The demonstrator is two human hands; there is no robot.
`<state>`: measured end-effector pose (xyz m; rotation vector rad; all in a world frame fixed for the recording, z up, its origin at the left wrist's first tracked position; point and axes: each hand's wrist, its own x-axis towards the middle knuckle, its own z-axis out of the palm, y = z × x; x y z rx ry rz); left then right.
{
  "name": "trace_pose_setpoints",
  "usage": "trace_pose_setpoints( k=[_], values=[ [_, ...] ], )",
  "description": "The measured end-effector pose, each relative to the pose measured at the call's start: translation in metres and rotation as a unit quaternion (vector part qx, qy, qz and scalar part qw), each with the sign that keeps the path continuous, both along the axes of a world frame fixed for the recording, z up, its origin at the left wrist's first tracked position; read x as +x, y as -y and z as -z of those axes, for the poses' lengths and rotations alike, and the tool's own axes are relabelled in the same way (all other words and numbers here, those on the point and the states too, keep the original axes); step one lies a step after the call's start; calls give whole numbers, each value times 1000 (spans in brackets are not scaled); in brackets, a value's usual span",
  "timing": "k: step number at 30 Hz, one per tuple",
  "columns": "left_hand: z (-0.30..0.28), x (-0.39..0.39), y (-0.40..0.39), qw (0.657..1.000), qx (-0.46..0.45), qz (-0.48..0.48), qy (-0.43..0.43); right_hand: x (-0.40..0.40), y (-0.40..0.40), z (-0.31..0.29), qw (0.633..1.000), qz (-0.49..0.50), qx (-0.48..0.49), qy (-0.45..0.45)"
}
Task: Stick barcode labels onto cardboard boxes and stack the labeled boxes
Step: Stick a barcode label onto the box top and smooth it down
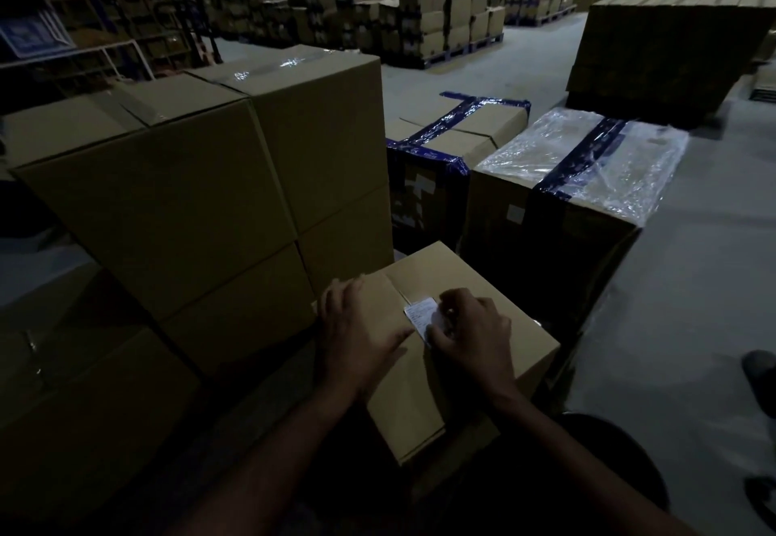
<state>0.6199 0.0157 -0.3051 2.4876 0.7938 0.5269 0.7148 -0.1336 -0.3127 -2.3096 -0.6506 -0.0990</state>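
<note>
Brown cardboard: the box (424, 393) nearest me is sitting closed, its top flaps meeting along a centre seam. My left hand (361, 334) is lying flat on the left flap, its fingers (348, 290) spread apart and pressing down, holding nothing. My right hand (470, 334) is resting on the right flap, its fingers (451, 304) curled together and pinching down on the white barcode label (422, 312), which is lying on the box top just right of the seam, partly covered by that hand. To the left, a stack of plain cardboard boxes (189, 199) is standing taller than the near box, with clear tape along the top seams. Beyond the near box, a carton bound with dark blue tape (453, 137) is sitting beside a carton wrapped in clear film (588, 166); small pale stickers are showing on their near faces. Farther off, across the grey floor (693, 283), palletised cartons (420, 11) are filling the dim warehouse.
</note>
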Motion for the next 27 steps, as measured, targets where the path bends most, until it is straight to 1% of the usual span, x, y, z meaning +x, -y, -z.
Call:
trace_pose_setpoints(
  k=[2,5,9,14,17,19,22,24,27],
  values=[
    [3,17,-9,998,23,33,-49,0,0,1,1000,-10,-5,0],
    [14,29,-14,989,84,28,-117,4,1,-2,1000,-23,-7,-18],
    [21,31,-19,989,94,25,-111,14,3,-2,997,-23,11,-75],
    [20,30,-21,988,95,24,-124,13,1,-1,998,-14,2,-60],
    [20,31,-23,986,96,25,-132,16,3,-2,994,-37,25,-102],
    [19,33,-26,983,97,37,-148,13,5,-2,991,-38,53,-114],
    [13,37,-34,981,88,57,-165,-1,8,1,993,23,74,-88],
    [9,36,-35,983,73,59,-159,-17,12,3,996,67,53,-27],
    [7,30,-33,986,72,44,-145,-36,13,12,996,78,3,34]
  ],
)
